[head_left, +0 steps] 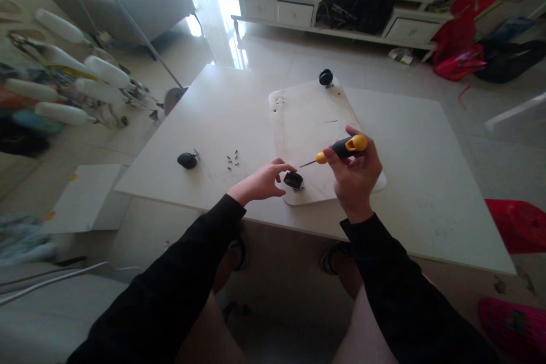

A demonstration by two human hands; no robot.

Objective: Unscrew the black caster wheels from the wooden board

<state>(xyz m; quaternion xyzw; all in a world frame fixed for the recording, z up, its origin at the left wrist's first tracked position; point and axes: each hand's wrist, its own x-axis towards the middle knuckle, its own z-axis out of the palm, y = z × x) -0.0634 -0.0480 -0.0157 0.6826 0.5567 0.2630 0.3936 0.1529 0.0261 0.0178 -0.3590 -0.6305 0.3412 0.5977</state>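
Observation:
My left hand [267, 180] has its thumb and fingers around a black caster wheel [292, 180] at the near left corner of a white board [302, 136]. The caster's metal plate rests on the board. In my right hand [356, 179] is a screwdriver [341, 149] with a yellow and black handle. Its shaft points left, the tip just above and right of the caster. Another caster [326, 77] stands on the board's far right corner. Small holes show at the far left corner. A loose caster [186, 160] lies on the table to the left, beside several small screws [229, 160].
The board lies on a wide white table [409, 182]. A white box [87, 198] sits on the floor at left, below a rack with white rollers [106, 72]. A low white cabinet [294, 13] stands at the back. A red stool [516, 226] is at right.

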